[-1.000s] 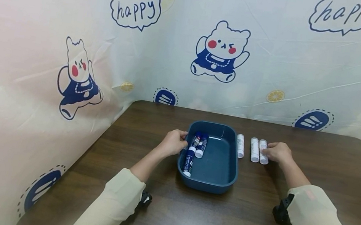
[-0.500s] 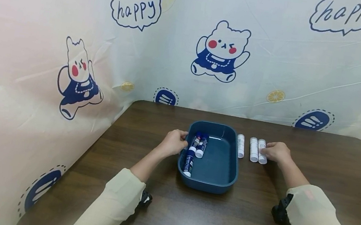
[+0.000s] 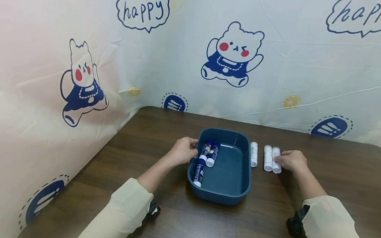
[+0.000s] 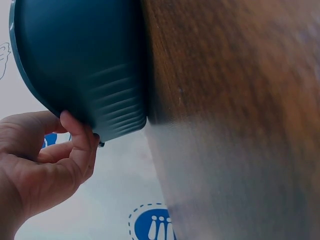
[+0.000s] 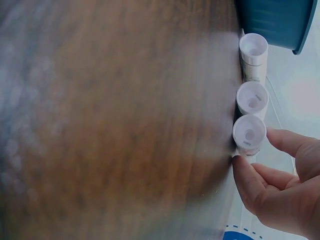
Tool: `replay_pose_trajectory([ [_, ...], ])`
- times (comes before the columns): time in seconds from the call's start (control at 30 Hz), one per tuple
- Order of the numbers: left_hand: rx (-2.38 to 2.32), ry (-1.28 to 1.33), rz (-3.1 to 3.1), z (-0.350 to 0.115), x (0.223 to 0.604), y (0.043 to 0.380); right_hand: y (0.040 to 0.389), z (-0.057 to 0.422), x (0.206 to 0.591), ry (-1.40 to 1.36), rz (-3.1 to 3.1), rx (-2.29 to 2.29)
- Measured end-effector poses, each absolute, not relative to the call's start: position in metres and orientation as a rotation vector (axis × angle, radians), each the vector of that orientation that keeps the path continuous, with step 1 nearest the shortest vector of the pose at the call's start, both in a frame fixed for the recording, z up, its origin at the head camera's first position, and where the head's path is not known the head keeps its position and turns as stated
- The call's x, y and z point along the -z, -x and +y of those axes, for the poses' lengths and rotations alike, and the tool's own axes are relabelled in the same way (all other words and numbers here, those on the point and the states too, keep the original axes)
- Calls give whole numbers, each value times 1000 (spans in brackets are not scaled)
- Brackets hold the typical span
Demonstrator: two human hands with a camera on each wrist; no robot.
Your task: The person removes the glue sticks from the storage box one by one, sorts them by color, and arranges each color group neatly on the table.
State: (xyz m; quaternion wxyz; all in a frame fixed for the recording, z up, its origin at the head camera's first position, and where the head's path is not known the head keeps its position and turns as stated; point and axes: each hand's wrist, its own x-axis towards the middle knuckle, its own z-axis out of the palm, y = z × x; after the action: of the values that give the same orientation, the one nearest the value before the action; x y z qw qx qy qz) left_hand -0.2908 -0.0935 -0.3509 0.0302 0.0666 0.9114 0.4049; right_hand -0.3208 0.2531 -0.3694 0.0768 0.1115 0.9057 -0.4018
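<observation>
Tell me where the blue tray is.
In the head view, the blue tray sits on the table, with the left hand at its left rim and a white tube close by its right.

Glossy plastic bin [image 3: 226, 175], smooth plastic tubes [image 3: 268, 158], satiny wood table [image 3: 196, 233], 2 cloth sleeves [image 3: 115, 214]

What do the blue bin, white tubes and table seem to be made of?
Blue bin: probably moulded plastic, smooth with a slight sheen; its side shows ridges and rounded corners.
White tubes: likely smooth plastic, judging by their recessed round ends.
Table: brown, with wood grain and a soft reflection; solid wood or laminate, I can't tell.
</observation>
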Motion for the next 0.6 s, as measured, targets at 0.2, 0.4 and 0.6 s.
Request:
replay_pose_trajectory([
  [0.2, -1254, -205, 2808, -94, 351, 291, 320, 253, 369, -315, 2745, 1179],
  [0.4, -1252, -205, 2807, -94, 351, 291, 318, 253, 366, -277, 2816, 1106],
  [0.6, -1250, -203, 2803, -94, 351, 291, 317, 250, 365, -267, 2971, 1061],
])
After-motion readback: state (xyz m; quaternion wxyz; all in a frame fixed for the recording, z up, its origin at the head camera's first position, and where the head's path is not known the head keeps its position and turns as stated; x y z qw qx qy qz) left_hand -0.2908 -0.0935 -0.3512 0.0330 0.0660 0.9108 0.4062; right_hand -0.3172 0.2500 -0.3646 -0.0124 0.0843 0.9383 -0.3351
